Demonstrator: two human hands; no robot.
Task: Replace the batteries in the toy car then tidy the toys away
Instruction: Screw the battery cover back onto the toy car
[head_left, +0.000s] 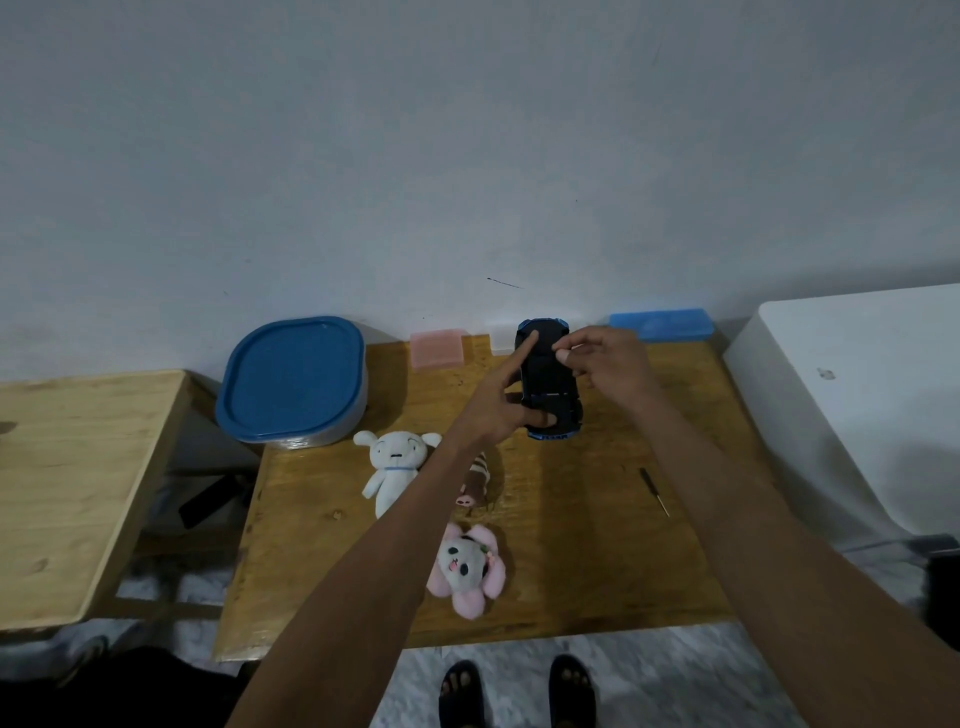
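Observation:
A black and blue toy car (548, 382) is held upside down above the wooden table (597, 545), its underside facing me. My left hand (501, 405) grips the car from the left, thumb on the underside near its lower end. My right hand (605, 366) sits at the car's right side with fingertips pinched together on the underside; what they pinch is too small to tell. A white plush (392, 467), a small brown plush (474, 486) partly hidden by my left forearm, and a pink plush (467, 569) lie on the table. A small screwdriver (653, 491) lies at the right.
A blue-lidded container (293, 382) stands at the table's back left corner. A pink box (436, 349) and a long blue box (660, 325) sit against the wall. A second wooden table (67, 483) is at the left, a white appliance (857, 395) at the right.

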